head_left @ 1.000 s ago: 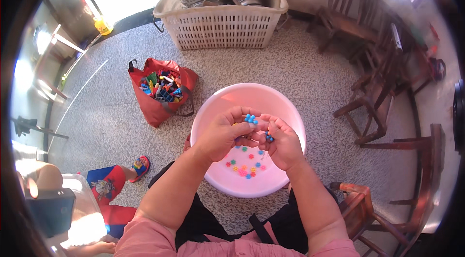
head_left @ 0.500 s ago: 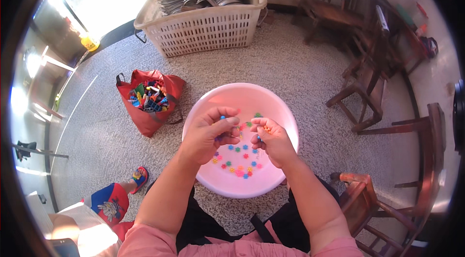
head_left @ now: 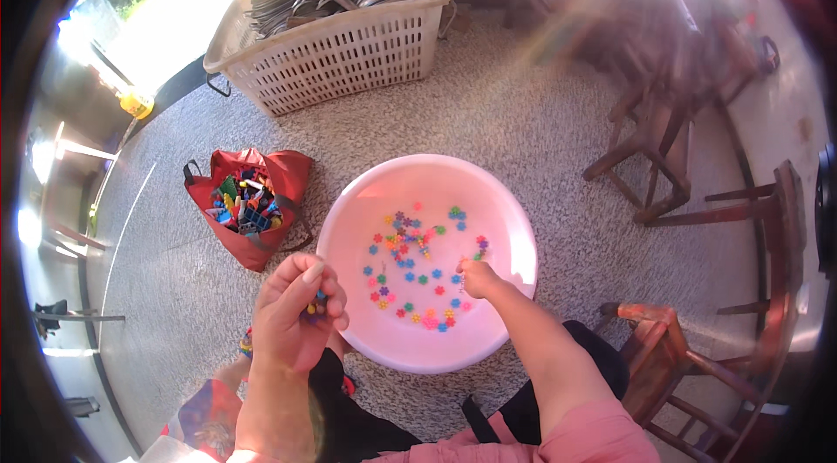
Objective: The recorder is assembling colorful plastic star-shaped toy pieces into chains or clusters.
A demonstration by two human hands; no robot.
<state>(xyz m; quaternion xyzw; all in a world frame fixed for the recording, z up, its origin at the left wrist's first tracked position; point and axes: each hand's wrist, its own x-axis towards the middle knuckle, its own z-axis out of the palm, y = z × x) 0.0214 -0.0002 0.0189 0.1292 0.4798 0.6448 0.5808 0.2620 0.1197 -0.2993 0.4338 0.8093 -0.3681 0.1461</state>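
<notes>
Left grip (head_left: 298, 310): curled round a few flower beads (head_left: 317, 304), near the pink basin's (head_left: 418, 346) left rim; loosened fingers could drop them onto the speckled floor (head_left: 540, 105).
Right grip (head_left: 478, 278): low inside the basin; whether it pinches anything, you cannot tell.
Scattered beads (head_left: 423, 279): over the basin's bottom, where your sideways brush could push them about.
Red bag (head_left: 231, 247): toy-filled, left of the basin; white crate (head_left: 340, 62) beyond.
Wooden chair (head_left: 649, 358): right of your arm, could block a swinging elbow.
</notes>
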